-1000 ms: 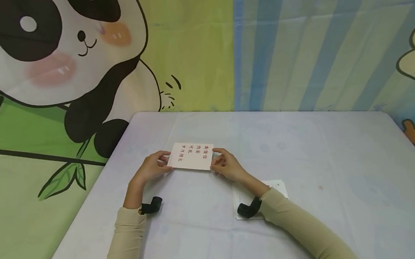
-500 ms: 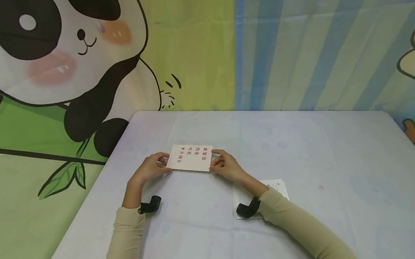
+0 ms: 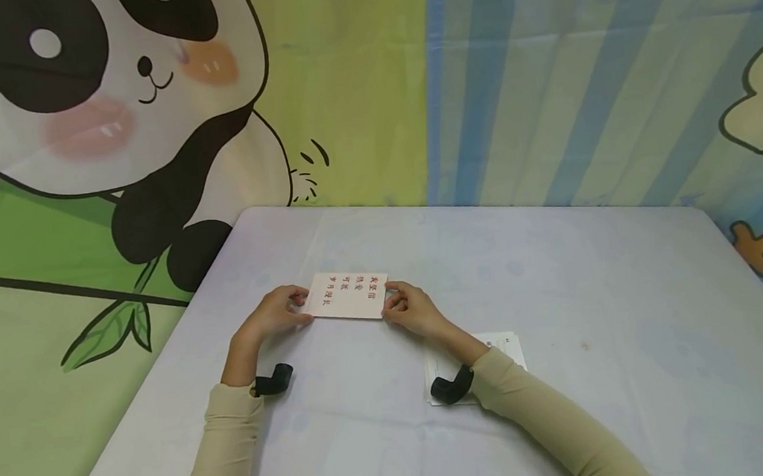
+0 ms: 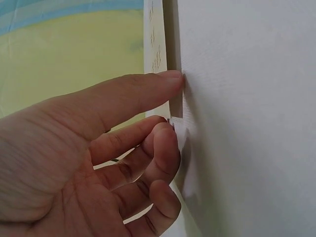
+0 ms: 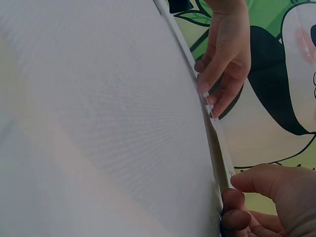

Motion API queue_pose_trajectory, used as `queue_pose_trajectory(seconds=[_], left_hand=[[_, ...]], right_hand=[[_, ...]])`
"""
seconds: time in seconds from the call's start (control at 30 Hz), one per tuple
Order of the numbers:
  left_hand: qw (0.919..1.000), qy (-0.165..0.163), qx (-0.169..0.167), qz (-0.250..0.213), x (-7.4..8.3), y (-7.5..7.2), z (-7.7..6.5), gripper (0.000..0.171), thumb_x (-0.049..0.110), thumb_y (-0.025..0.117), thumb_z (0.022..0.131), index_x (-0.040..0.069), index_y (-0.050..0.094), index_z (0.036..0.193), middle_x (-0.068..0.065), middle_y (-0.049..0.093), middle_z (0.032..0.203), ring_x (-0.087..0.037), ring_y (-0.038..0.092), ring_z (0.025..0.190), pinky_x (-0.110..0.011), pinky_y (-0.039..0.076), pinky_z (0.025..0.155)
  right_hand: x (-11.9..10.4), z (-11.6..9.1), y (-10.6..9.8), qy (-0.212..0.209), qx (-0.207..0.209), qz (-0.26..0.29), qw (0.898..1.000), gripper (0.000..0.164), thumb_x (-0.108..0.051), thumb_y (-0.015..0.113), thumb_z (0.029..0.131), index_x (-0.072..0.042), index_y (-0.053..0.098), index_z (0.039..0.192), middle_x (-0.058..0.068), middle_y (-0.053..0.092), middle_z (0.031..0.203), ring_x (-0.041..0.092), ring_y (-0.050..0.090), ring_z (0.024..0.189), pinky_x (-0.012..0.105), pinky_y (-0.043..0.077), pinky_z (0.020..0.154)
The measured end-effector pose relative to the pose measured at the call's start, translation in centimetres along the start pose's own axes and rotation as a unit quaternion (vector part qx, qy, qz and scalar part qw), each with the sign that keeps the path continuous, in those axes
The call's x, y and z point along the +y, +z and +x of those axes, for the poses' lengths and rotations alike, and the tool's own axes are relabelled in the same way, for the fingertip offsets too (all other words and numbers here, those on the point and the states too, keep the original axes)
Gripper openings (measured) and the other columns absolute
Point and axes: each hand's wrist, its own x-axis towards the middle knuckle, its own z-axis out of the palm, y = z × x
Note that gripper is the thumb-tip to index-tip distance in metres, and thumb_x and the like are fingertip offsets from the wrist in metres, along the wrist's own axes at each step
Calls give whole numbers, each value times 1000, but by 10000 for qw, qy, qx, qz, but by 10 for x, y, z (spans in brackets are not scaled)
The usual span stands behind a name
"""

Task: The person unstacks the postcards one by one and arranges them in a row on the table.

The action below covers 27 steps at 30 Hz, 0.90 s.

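A pale card (image 3: 349, 296) printed with columns of red Chinese characters lies flat between both hands, left of the table's middle. My left hand (image 3: 273, 312) grips its left side, thumb at the near corner and a finger at the far one. On the right side, my right hand (image 3: 418, 310) holds it in the same way. The left wrist view shows the card (image 4: 157, 44) almost edge-on behind the thumb, with a dark strip of shadow alongside. In the right wrist view only the card's thin edge (image 5: 223, 148) runs between the two hands.
A small stack of white printed sheets (image 3: 511, 345) lies under my right forearm, partly covered by it. Black wrist cameras (image 3: 452, 386) jut from both wrists. Behind the white table (image 3: 560, 284) hangs a backdrop with a cartoon panda (image 3: 227, 160).
Both hands have drawn the card slightly toward the person. The grip looks the same throughout, and the sheets stay in place.
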Motion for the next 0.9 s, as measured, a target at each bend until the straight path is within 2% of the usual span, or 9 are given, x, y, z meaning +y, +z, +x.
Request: queue_pose_trajectory(seconds=[0.27, 0.5, 0.9], left_hand=[[9999, 52, 51, -94, 1, -2, -1, 50, 12, 71, 80, -5, 52, 124, -18, 56, 108, -27, 51, 92, -35, 42, 78], [9997, -125, 27, -230, 3, -2, -2, 50, 14, 71, 80, -3, 52, 124, -17, 54, 107, -27, 51, 93, -36, 41, 78], [9990, -102, 263, -336, 2, 0, -2, 49, 17, 69, 82, 0, 51, 125, -16, 55, 105, -28, 51, 94, -35, 41, 76]], right_hand=[[4, 2, 1, -86, 207, -123, 9997, 51, 0, 62, 81, 7, 47, 129, 13, 61, 89, 7, 49, 64, 17, 39, 57], [2, 1, 1, -62, 224, -234, 9995, 48, 0, 61, 82, 7, 49, 128, 11, 61, 87, 7, 48, 64, 17, 39, 57], [-2, -2, 0, -17, 86, 96, 9999, 49, -1, 61, 83, 6, 48, 130, 14, 60, 91, 7, 50, 63, 17, 41, 56]])
